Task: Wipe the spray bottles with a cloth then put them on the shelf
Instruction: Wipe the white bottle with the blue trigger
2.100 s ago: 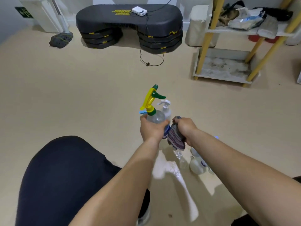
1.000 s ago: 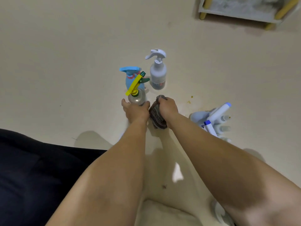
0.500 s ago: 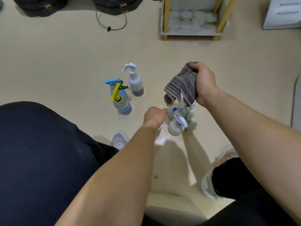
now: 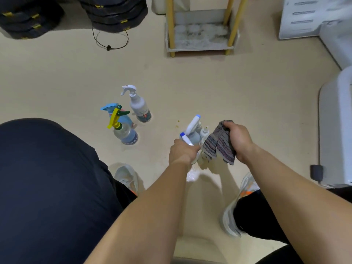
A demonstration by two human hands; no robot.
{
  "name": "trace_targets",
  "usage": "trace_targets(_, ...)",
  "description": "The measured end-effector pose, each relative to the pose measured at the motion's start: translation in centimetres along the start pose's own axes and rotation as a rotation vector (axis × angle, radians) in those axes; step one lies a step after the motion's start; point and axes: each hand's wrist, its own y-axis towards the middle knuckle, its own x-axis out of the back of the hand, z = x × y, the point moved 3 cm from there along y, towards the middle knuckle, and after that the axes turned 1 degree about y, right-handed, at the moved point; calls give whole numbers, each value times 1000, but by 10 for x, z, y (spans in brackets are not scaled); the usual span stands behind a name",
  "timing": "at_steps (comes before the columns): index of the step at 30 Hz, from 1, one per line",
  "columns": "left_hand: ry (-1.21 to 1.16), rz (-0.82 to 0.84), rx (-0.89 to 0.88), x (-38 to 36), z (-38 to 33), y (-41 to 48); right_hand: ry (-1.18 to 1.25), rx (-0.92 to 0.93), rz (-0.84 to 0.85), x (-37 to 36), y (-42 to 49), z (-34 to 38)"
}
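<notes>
Beige floor below: left hand (image 4: 182,152) grips a blue-tipped spray bottle (image 4: 192,126), right hand (image 4: 239,141) clutches the cloth (image 4: 219,147); I judge wiping comes next.

Setting: indoor room, domestic or storage type, not a workshop or kitchen. Evidence:
- Plain beige floor (image 4: 209,82), smooth, with work done directly on it and no counter in view.
- Stacked black step platforms (image 4: 114,14) with yellow marks at the far side, and a loose black cord (image 4: 110,42) looped in front of them.
- Light shelf rack (image 4: 200,48) with yellow posts, its bottom tray stained.
- White plastic casing (image 4: 304,18) with slots at far right.
- Household spray bottles (image 4: 139,107) standing on the floor.
</notes>
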Motion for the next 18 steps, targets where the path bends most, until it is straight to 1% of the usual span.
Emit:
trace_targets(3,67,1,-28,8,2,4,-38,-8,22,-5,3,-7)
trace_targets(7,147,-46,-64,34,8,15,-83,-6,13,-9,5,-6)
trace_targets(10,218,-59,-95,54,11,20,-80,1,7,-13,3,-1)
trace_targets(13,229,-74,-132,74,7,21,-61,11,27,-17,-3,6)
trace_targets(15,259,-65,-188,92,-3,18,-44,24,59,-21,-8,14)
trace_targets(18,292,-37,-324,133,-28,11,7,55,115,-30,-18,33)
